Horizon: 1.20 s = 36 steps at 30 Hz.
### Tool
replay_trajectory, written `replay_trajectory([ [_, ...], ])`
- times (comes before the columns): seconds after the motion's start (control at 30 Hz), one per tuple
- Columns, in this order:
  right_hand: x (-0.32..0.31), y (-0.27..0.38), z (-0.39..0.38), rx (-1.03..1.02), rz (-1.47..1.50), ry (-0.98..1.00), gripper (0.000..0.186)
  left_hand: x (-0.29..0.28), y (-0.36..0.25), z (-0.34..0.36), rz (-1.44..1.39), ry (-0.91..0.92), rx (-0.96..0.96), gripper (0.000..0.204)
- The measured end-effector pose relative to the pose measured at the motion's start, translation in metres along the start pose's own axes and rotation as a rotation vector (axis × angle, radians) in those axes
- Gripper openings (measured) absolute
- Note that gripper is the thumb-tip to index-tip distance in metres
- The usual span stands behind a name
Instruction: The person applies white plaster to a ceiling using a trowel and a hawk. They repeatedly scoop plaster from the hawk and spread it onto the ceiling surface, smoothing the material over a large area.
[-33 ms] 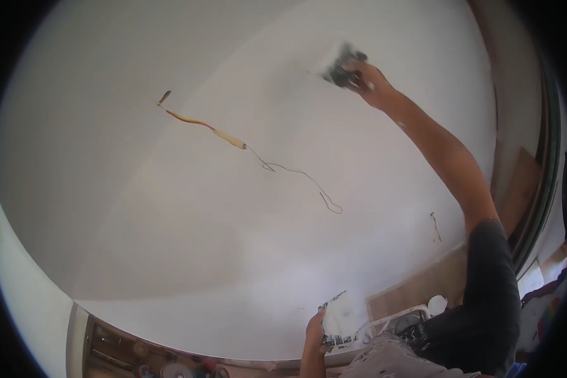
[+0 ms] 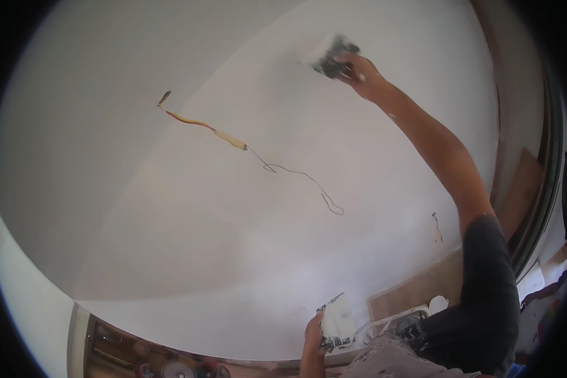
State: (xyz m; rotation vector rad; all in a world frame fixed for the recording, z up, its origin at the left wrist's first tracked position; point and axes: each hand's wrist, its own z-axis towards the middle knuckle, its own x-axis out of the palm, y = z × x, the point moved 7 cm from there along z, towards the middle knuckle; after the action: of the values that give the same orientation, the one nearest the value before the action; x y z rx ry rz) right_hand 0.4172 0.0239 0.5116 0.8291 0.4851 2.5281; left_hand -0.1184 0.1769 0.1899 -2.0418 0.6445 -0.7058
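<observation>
Stretched far up and forward, my right hand (image 2: 359, 69) grips a dark, plaster-smeared putty knife (image 2: 335, 58) with its blade against the smooth whitish ceiling (image 2: 233, 220). The blade is slightly blurred. Low in the middle, my left hand (image 2: 313, 329) holds the edge of a flat plate (image 2: 338, 322) coated with white plaster, its rim dark and smudged. Left of the right hand, a wire (image 2: 192, 121) with red and yellow strands hangs from the ceiling; it runs into a pale wrapped joint (image 2: 230, 139) and a thin bent wire (image 2: 302, 172).
A second short wire (image 2: 437, 228) comes out of the ceiling at the right. Below it stand a brown board (image 2: 416, 283) and a white-splashed frame (image 2: 397, 318). Wooden shelving (image 2: 116, 346) with several items lies at lower left; a dark curved frame edge (image 2: 551, 157) runs along the right.
My right hand and the putty knife have slid a little up and to the left along the ceiling. The left hand with the plaster-coated plate has hardly moved.
</observation>
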Motion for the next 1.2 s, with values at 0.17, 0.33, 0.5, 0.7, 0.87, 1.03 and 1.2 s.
replay_trajectory([
  [0.17, 0.064, -0.035, 0.084, -0.014, 0.186, -0.107, 0.03, -0.047, 0.011, -0.001, 0.082, -0.178, 0.06, 0.041],
  [0.33, 0.077, -0.053, 0.113, 0.077, 0.259, -0.248, 0.031, -0.046, 0.005, -0.007, -0.002, -0.293, 0.044, 0.039],
  [0.5, 0.078, -0.049, 0.126, 0.091, 0.248, -0.277, 0.035, -0.048, -0.001, -0.006, 0.019, -0.3, 0.08, 0.039],
  [0.7, 0.096, -0.015, 0.129, 0.11, 0.187, -0.248, 0.018, -0.039, -0.012, -0.01, 0.103, -0.254, 0.096, 0.042],
  [0.87, 0.111, 0.02, 0.122, 0.113, 0.154, -0.004, 0.011, -0.033, -0.011, -0.016, 0.054, -0.23, 0.065, 0.043],
  [1.03, 0.126, 0.065, 0.084, 0.097, 0.114, 0.068, 0.011, -0.037, 0.006, -0.011, -0.024, -0.146, 0.001, 0.043],
  [1.2, 0.14, 0.118, 0.043, 0.052, 0.095, 0.159, 0.012, -0.027, 0.018, -0.009, -0.023, -0.03, -0.037, 0.042],
])
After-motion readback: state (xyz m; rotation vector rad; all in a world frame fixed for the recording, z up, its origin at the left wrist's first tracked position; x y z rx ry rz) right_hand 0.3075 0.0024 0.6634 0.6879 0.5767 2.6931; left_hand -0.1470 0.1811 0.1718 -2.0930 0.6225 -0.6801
